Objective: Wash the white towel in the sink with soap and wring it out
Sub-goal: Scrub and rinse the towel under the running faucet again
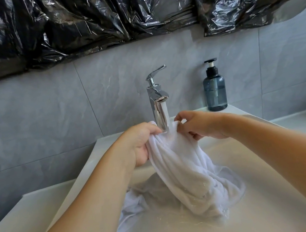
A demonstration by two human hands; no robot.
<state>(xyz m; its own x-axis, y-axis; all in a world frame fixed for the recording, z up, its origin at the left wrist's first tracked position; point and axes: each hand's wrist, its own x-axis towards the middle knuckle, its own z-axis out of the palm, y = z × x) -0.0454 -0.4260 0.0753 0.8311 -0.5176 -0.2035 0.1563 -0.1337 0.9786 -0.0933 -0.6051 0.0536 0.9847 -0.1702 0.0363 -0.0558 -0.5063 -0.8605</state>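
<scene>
- Our left hand [142,141] and right hand [202,126] both grip the white towel [187,170] tight.
- Water from the tap [157,103] lands on it.
- Its bottom lies in the sink [260,189].

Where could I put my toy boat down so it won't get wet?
Bare counter left of the sink, or the ledge right of the soap bottle. Under the faucet is crowded: both hands hold the white towel there.
</scene>
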